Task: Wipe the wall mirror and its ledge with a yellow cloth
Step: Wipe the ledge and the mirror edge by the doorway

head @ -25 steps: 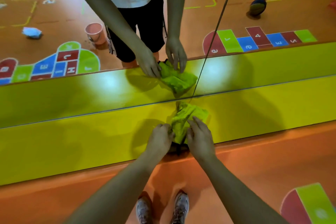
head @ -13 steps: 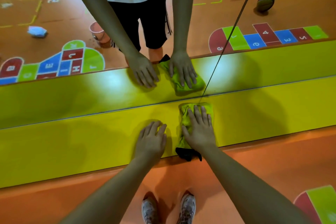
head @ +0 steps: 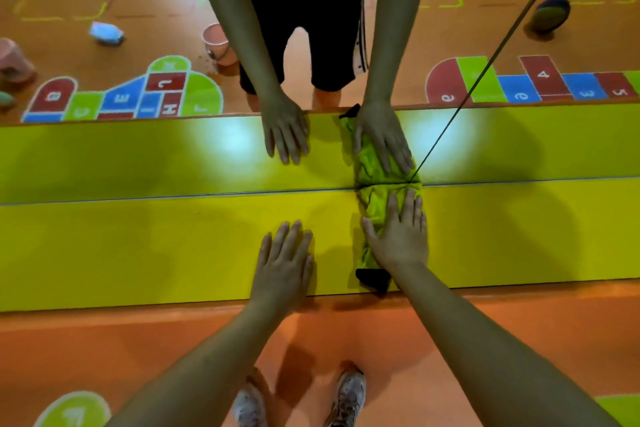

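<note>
- Pressing down on the yellow cloth (head: 374,204) is the right hand (head: 398,236): palm flat, fingers straight and a little spread, tips toward 12 o'clock, nothing curled round the fabric
- Left hand (head: 284,260): flat on the bare ledge (head: 138,246), palm down, fingers straight, holding nothing; sits at 9 o'clock of the right hand, apart from the cloth
- Cloth: bunched into a long strip running 12 to 6 o'clock across the ledge; far end touches the foot of the wall mirror (head: 104,156), near end reaches the ledge's front edge; a black corner (head: 374,279) shows at the 6 o'clock end, just beside the right wrist
- Ledge: glossy yellow band running 9 to 3 o'clock; orange floor (head: 519,322) on its 6 o'clock side
- Mirror: meets the ledge along a thin line; reflects both hands, the cloth, a white top and dark shorts; a thin dark line (head: 496,55) rises from the cloth's far end toward 1 o'clock
- Also reflected, bearings from the cloth: pink cup (head: 216,42) at 11 o'clock, crumpled pale-blue item (head: 105,33) at 10 o'clock, dark ball (head: 550,15) at 1 o'clock, painted hopscotch squares (head: 543,80) on the floor
- Shoes (head: 348,395): a light pair on the floor at 6 o'clock of frame, between the forearms
</note>
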Demonstrator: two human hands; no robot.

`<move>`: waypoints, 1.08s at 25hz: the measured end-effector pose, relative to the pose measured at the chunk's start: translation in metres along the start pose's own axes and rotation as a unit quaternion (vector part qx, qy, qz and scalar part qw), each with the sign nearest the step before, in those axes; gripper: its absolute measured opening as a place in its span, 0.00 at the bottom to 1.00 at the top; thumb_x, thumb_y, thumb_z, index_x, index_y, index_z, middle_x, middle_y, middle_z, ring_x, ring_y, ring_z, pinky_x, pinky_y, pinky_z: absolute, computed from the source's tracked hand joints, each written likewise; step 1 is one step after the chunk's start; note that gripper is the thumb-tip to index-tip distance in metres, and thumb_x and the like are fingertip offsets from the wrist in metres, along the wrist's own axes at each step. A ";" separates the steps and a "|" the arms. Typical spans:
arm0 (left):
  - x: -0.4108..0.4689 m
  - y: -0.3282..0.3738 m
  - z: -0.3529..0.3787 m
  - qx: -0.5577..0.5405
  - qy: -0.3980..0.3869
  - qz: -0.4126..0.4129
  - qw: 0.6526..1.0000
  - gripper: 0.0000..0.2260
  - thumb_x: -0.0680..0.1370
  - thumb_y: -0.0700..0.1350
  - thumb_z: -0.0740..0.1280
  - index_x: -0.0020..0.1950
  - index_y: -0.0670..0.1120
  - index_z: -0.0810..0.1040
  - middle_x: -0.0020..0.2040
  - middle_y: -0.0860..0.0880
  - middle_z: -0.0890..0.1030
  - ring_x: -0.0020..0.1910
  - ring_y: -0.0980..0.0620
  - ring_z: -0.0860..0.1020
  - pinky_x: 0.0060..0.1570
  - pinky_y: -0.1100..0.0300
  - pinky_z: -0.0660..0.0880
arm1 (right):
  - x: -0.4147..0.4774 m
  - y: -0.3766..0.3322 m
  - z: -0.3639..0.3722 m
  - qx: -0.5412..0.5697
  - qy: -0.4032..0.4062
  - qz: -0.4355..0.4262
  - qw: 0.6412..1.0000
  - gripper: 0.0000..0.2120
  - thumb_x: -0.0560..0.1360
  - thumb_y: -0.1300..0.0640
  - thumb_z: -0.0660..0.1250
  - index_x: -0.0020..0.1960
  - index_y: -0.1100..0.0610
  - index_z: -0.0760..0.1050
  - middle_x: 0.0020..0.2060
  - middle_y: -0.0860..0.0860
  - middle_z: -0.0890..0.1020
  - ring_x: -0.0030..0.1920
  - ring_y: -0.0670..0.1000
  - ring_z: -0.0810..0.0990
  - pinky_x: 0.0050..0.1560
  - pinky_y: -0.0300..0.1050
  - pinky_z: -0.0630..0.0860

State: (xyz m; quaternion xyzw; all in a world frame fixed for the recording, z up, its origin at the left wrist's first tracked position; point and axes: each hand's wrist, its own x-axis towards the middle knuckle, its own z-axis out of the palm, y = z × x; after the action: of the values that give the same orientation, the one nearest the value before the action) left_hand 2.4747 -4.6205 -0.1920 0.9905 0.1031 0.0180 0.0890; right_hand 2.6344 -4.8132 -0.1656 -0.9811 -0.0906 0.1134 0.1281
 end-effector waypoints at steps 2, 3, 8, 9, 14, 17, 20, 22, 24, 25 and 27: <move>-0.001 0.000 0.004 -0.011 0.011 0.004 1.000 0.24 0.84 0.54 0.53 0.77 0.48 0.71 0.80 0.45 0.66 0.81 0.42 0.61 0.75 0.39 0.61 | 0.003 -0.006 0.004 -0.008 0.003 0.002 1.000 0.38 0.81 0.36 0.58 0.83 0.53 0.52 0.83 0.58 0.45 0.83 0.59 0.41 0.81 0.54 0.43; -0.001 -0.001 0.005 -0.015 0.013 0.010 1.000 0.24 0.84 0.54 0.52 0.78 0.48 0.71 0.80 0.45 0.66 0.81 0.43 0.61 0.75 0.39 0.60 | 0.002 -0.011 0.006 -0.007 0.002 0.003 1.000 0.36 0.82 0.37 0.57 0.83 0.53 0.52 0.83 0.57 0.45 0.83 0.59 0.41 0.81 0.54 0.43; -0.003 -0.031 -0.004 -0.014 0.049 0.028 0.998 0.23 0.84 0.53 0.53 0.74 0.48 0.75 0.77 0.45 0.71 0.78 0.45 0.67 0.75 0.41 0.60 | -0.001 -0.050 0.015 -0.001 -0.001 0.030 1.000 0.34 0.84 0.41 0.54 0.84 0.54 0.49 0.83 0.55 0.44 0.83 0.58 0.41 0.81 0.53 0.43; -0.008 -0.044 -0.005 -0.015 0.055 0.026 0.998 0.23 0.84 0.53 0.53 0.74 0.47 0.75 0.77 0.45 0.71 0.78 0.44 0.67 0.75 0.41 0.60 | -0.005 -0.060 0.018 -0.003 -0.004 0.027 1.000 0.34 0.84 0.41 0.54 0.84 0.54 0.49 0.83 0.55 0.44 0.83 0.58 0.41 0.81 0.53 0.43; -0.044 -0.120 -0.016 -0.023 0.074 -0.003 0.997 0.22 0.84 0.53 0.54 0.74 0.47 0.75 0.78 0.45 0.70 0.79 0.44 0.66 0.76 0.40 0.60 | -0.037 -0.148 0.050 0.012 -0.002 -0.033 0.999 0.32 0.84 0.43 0.56 0.83 0.54 0.53 0.83 0.56 0.47 0.83 0.59 0.44 0.81 0.55 0.47; -0.072 -0.172 -0.027 -0.014 0.068 -0.040 0.997 0.23 0.84 0.53 0.53 0.76 0.48 0.73 0.78 0.46 0.69 0.80 0.45 0.64 0.76 0.41 0.59 | -0.057 -0.211 0.073 0.011 -0.002 -0.043 0.999 0.32 0.84 0.43 0.56 0.83 0.55 0.53 0.83 0.57 0.48 0.82 0.60 0.45 0.80 0.57 0.49; -0.101 -0.226 -0.036 -0.009 0.057 -0.072 0.996 0.24 0.84 0.54 0.51 0.75 0.48 0.74 0.78 0.47 0.70 0.79 0.45 0.64 0.76 0.42 0.57 | -0.070 -0.256 0.092 0.012 0.012 -0.024 1.000 0.33 0.84 0.43 0.56 0.83 0.56 0.54 0.83 0.57 0.49 0.82 0.62 0.46 0.80 0.57 0.47; -0.115 -0.259 -0.041 -0.006 0.057 -0.086 0.995 0.24 0.84 0.54 0.51 0.75 0.49 0.74 0.78 0.47 0.70 0.79 0.45 0.64 0.76 0.42 0.56 | -0.076 -0.279 0.101 0.019 0.016 -0.006 1.000 0.33 0.83 0.43 0.57 0.83 0.56 0.54 0.83 0.58 0.49 0.82 0.62 0.47 0.80 0.56 0.47; -0.131 -0.300 -0.050 -0.004 0.065 -0.099 0.993 0.24 0.84 0.54 0.51 0.76 0.50 0.73 0.79 0.47 0.68 0.80 0.46 0.63 0.76 0.43 0.56 | -0.085 -0.315 0.114 0.019 0.024 -0.001 1.000 0.33 0.83 0.44 0.57 0.82 0.58 0.55 0.83 0.60 0.50 0.82 0.63 0.48 0.80 0.58 0.48; -0.137 -0.320 -0.055 -0.005 0.067 -0.101 0.993 0.24 0.84 0.54 0.51 0.77 0.50 0.72 0.80 0.48 0.67 0.80 0.46 0.62 0.76 0.42 0.56 | -0.089 -0.334 0.120 0.021 0.028 -0.001 0.999 0.33 0.83 0.44 0.58 0.82 0.58 0.55 0.82 0.60 0.51 0.82 0.64 0.48 0.80 0.58 0.49; -0.150 -0.357 -0.065 -0.009 0.069 -0.103 0.992 0.24 0.84 0.54 0.51 0.77 0.51 0.71 0.80 0.48 0.67 0.81 0.46 0.61 0.77 0.42 0.55 | -0.101 -0.375 0.135 0.024 0.026 -0.001 0.999 0.33 0.83 0.44 0.57 0.82 0.58 0.55 0.82 0.60 0.51 0.82 0.64 0.48 0.80 0.58 0.49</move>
State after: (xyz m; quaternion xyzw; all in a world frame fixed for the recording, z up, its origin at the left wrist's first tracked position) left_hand 2.2529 -4.2967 -0.1948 0.9703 0.2103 0.0775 0.0916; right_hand 2.4491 -4.4460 -0.1706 -0.9802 -0.0857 0.0896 0.1541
